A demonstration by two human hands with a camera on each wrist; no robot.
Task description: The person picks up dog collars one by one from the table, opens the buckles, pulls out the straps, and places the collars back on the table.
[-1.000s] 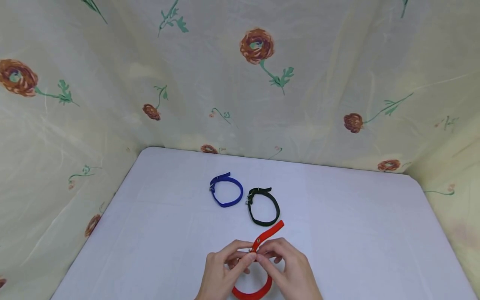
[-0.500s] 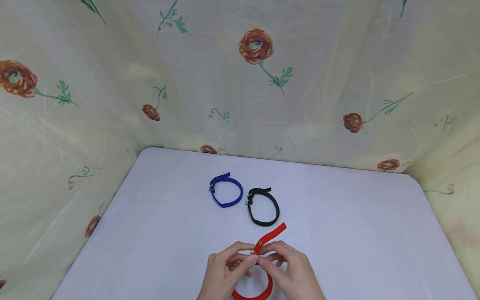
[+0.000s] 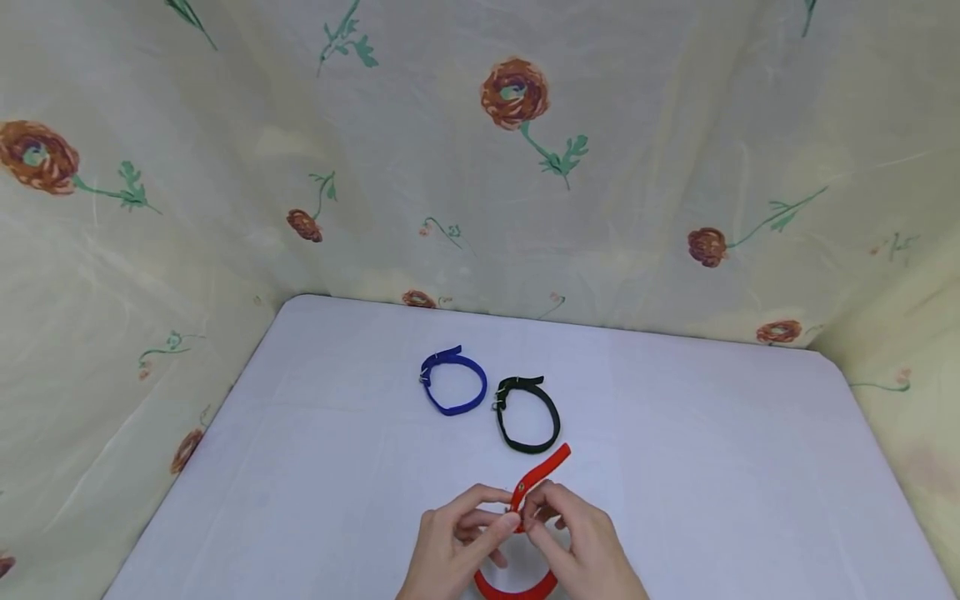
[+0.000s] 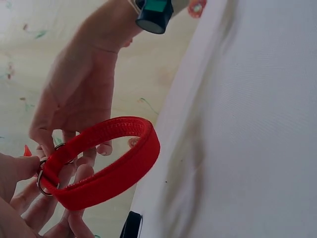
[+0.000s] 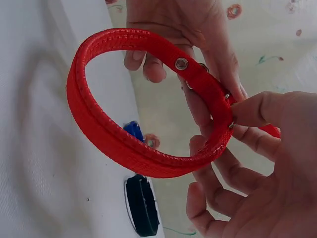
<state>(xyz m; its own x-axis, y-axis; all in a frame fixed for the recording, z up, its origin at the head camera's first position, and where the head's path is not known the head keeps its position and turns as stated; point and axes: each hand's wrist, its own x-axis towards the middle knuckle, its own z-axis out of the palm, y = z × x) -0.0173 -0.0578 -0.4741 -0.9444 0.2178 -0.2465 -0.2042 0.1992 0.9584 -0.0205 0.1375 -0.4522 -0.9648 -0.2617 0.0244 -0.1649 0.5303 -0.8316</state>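
Pinching the red collar [image 5: 119, 151] near its metal fittings, my left hand [image 3: 450, 546] and right hand [image 3: 588, 542] meet close together, thumb and fingers of each clamped on the strap. The collar's loop hangs between me and my grip, held above the bench [image 3: 712, 442], and its free tail [image 3: 546, 468] sticks out past my fingers, slanting away to the right. A metal eyelet [image 5: 182, 64] shows on the band. Just beyond the tail lies a dark collar [image 3: 557, 417], buckled into a ring; a blue collar [image 3: 480, 387], likewise looped, lies near it, farther off and to the left. Flowered cloth [image 3: 615, 150] hangs behind the bench.
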